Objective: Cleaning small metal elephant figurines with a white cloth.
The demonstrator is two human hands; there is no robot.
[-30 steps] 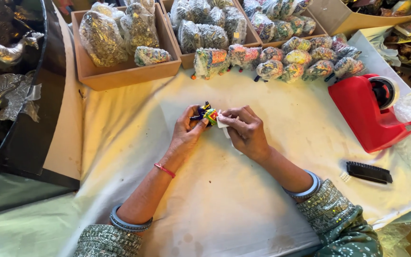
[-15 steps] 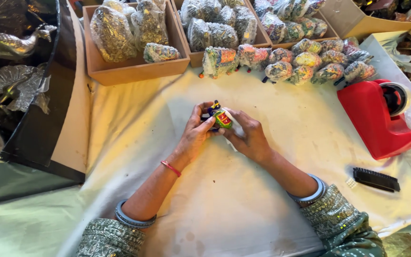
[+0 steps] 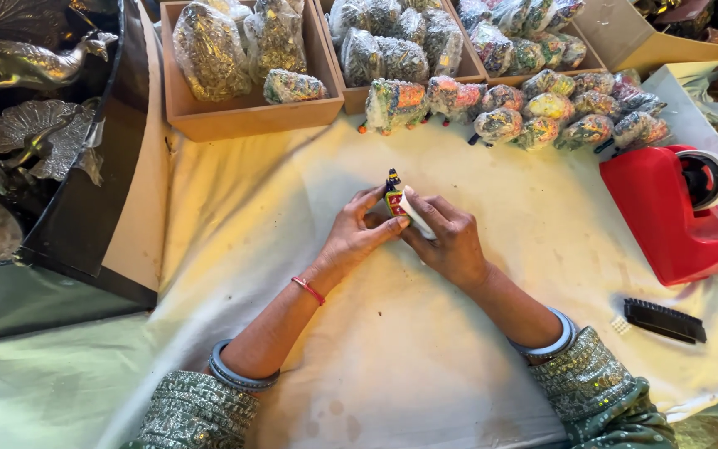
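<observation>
1. While both hands meet over the middle of the cream cloth (image 3: 425, 357), they share one small painted figurine (image 3: 393, 196), a colourful little thing with a dark top end pointing away from the person.
2. The left hand (image 3: 357, 237) pinches the figurine from its side, thumb and fingertips pressed together on it, wrist resting low on the cloth. There's a thin red thread bracelet (image 3: 308, 290) on that wrist.
3. The right hand (image 3: 450, 239) closes around the other side, and its fingers press a white strip (image 3: 416, 214) against the figurine. Can't tell if it's paper, tape or foam, honestly.
4. So the figurine sits right between the two hands, held just above the cloth or touching it; hard to say which.
5. Farther up the table there's a row of wrapped bundles (image 3: 542, 112) in clear plastic, lying loose on the cloth, each with something multicoloured inside.
6. Behind those, two wooden boxes: the left wooden box (image 3: 243, 116) with a few bigger wrapped bundles, and the middle wooden box (image 3: 355, 98) stuffed fuller.
7. To the right, well apart from the hands, sits a red tape dispenser (image 3: 666, 212), and nearer the person a small black brush (image 3: 664, 320).
8. Far left there's a dark tray with silvery metal bird figures (image 3: 35, 66).
</observation>
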